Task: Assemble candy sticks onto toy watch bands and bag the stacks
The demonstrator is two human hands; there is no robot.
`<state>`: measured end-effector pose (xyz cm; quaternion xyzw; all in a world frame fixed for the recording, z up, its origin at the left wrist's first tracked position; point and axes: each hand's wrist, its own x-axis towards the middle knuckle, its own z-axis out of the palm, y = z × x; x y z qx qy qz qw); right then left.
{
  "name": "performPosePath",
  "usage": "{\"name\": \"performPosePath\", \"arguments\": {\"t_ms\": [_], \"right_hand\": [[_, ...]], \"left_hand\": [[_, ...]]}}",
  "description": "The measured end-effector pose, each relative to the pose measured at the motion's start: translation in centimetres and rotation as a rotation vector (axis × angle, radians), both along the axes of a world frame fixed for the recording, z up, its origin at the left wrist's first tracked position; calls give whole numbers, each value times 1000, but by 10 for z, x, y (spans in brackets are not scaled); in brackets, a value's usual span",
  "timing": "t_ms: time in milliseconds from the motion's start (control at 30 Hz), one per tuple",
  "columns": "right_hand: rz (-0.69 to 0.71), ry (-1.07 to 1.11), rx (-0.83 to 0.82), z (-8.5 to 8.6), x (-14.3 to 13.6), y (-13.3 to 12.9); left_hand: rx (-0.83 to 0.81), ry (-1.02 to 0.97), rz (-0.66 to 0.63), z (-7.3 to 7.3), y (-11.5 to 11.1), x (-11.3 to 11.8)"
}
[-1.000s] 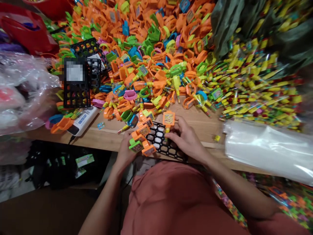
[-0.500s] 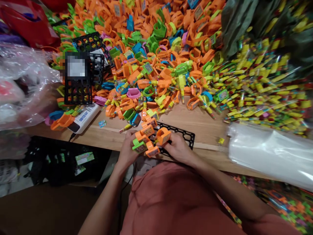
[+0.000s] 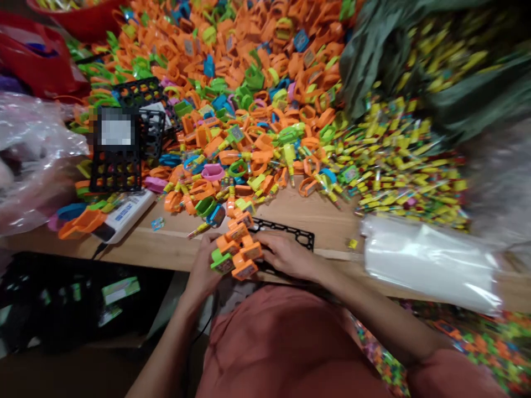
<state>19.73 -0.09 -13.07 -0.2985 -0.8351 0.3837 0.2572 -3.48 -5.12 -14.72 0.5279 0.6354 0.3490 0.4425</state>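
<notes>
A cluster of orange toy watches (image 3: 244, 266) with one green toy watch (image 3: 222, 262) is bunched at the table's front edge. My left hand (image 3: 206, 260) is closed round the cluster's left side. Against its right side, my right hand (image 3: 284, 253) has its fingers bent on an orange watch; part of the fingers is hidden. A black perforated tray (image 3: 305, 237) lies flat on the table, partly under my right hand. Just behind the cluster are a blue toy watch (image 3: 215, 215) and a green one (image 3: 206, 206).
A heap of mostly orange toy watches (image 3: 249, 33) fills the back. Yellow tubes (image 3: 406, 166) are piled at right, behind clear plastic bags (image 3: 427, 260). A white power bank (image 3: 128, 216) and black trays (image 3: 116, 171) lie at left.
The view has shifted, so the scene sits further left. The orange watch held apart by my right hand now sits against the others in the cluster.
</notes>
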Motion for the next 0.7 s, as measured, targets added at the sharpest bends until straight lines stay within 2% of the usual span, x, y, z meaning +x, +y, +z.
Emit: {"name": "performPosePath", "arguments": {"t_ms": [67, 167, 233, 300, 367, 467, 600, 700], "right_hand": [[-112, -14, -9, 13, 27, 15], [-530, -208, 108, 27, 77, 41], [-769, -448, 175, 26, 106, 55], [-882, -653, 149, 18, 125, 63], [-898, -732, 78, 7, 134, 65], [-879, -622, 80, -3, 133, 61], [-870, -422, 152, 7, 115, 53], [-702, -180, 36, 19, 87, 43]], "left_hand": [[-8, -18, 15, -2, -1, -2], [5, -16, 5, -6, -1, -4], [10, 1, -9, -8, 0, -5], [7, 13, -16, -9, 0, -6], [-3, 16, -18, -7, 1, -5], [-33, -9, -3, -4, 0, -3], [-50, -33, 3, -2, -1, -2], [-46, -19, -6, -3, -3, -3]]}}
